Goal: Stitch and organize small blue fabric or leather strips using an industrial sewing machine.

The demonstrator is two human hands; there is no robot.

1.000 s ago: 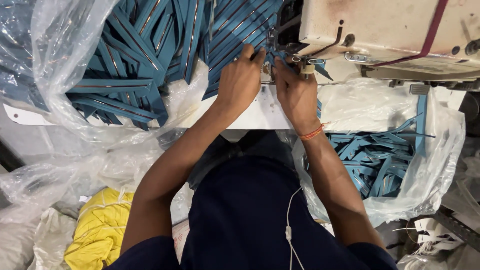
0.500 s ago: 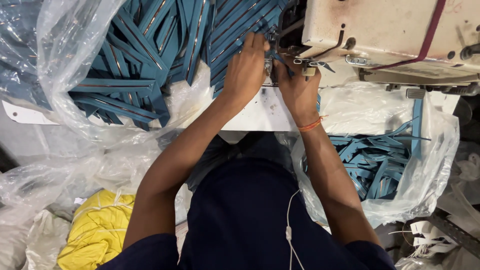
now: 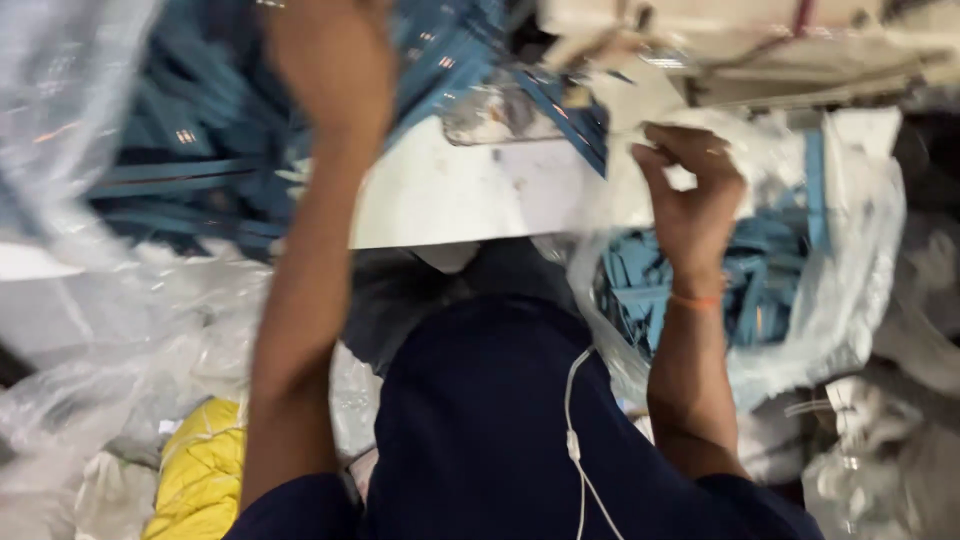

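Note:
The view is blurred by motion. My left hand (image 3: pixel 330 55) reaches far up over a heap of blue fabric strips (image 3: pixel 190 170) lying in clear plastic; its fingers are cut off by the top edge. My right hand (image 3: pixel 690 190) hovers with curled fingers at the white table's edge (image 3: pixel 450 195), just above a plastic bag of more blue strips (image 3: pixel 650 285). A single blue strip (image 3: pixel 565 115) runs from the sewing machine (image 3: pixel 750 40) toward that hand. Whether either hand holds anything is unclear.
Crumpled clear plastic (image 3: pixel 90 330) fills the left side, with a yellow cloth bundle (image 3: pixel 200 470) at the bottom left. A white earphone cable (image 3: pixel 575 440) hangs down my dark blue shirt. More plastic bags (image 3: pixel 880 460) pile up at the right.
Both hands have left the machine's needle area. The left hand went up and left over the strip heap, the right hand came down toward the right bag. The camera has swung.

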